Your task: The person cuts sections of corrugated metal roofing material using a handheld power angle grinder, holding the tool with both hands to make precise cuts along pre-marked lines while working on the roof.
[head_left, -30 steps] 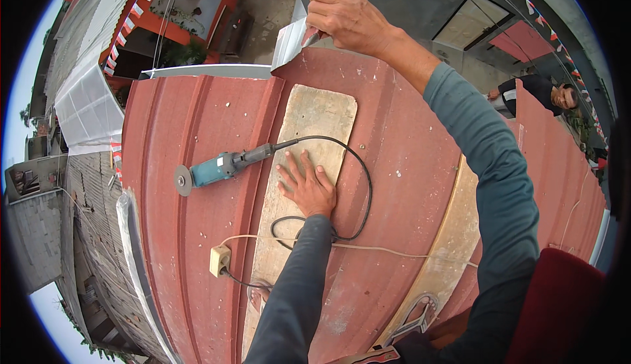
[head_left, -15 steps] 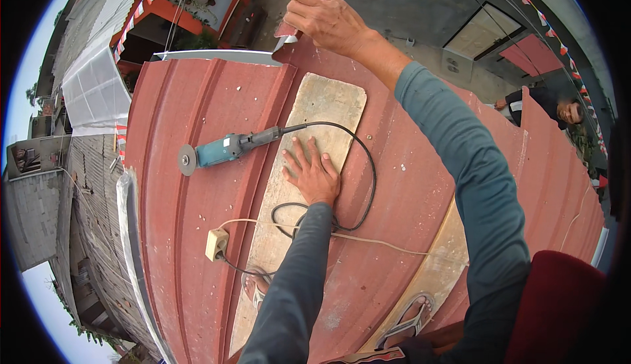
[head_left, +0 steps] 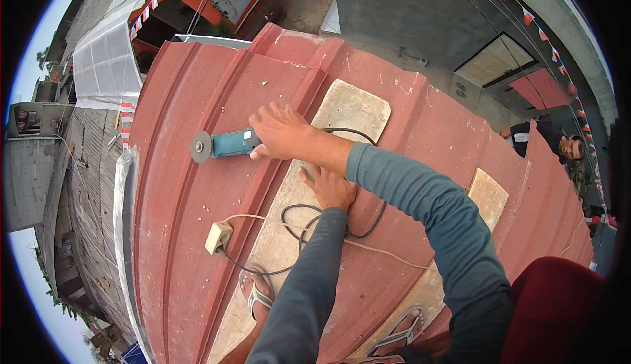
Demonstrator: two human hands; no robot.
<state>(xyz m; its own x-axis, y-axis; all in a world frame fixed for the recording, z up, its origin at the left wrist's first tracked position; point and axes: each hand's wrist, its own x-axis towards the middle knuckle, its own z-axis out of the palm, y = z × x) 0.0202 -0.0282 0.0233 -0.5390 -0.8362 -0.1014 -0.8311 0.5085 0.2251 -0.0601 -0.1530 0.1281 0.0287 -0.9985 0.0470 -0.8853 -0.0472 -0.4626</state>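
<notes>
An angle grinder (head_left: 231, 144) with a teal body and a thin disc lies across the ribs of a red metal roof (head_left: 388, 153). My right hand (head_left: 281, 130) is closed around its rear part, thumb below and fingers over the top; the handle is hidden under the palm. My left hand (head_left: 334, 188) leans on a worn pale plank (head_left: 358, 106), fingers stretched out, partly covered by my right forearm. From the grinder a black cord (head_left: 380, 218) loops over the plank. It runs to a cream extension socket (head_left: 219, 237) on the roof sheet.
My sandalled feet rest on the plank and on a second board (head_left: 488, 196). Beyond the roof's far edge (head_left: 289, 38) the ground lies lower. At the right, another person (head_left: 549, 142) is beside the roof edge. Bunting (head_left: 528, 17) and wires hang overhead.
My right hand has come back from a red piece at the roof's far edge and closed on the grinder. My left hand stays on the plank. The view has shifted slightly.
</notes>
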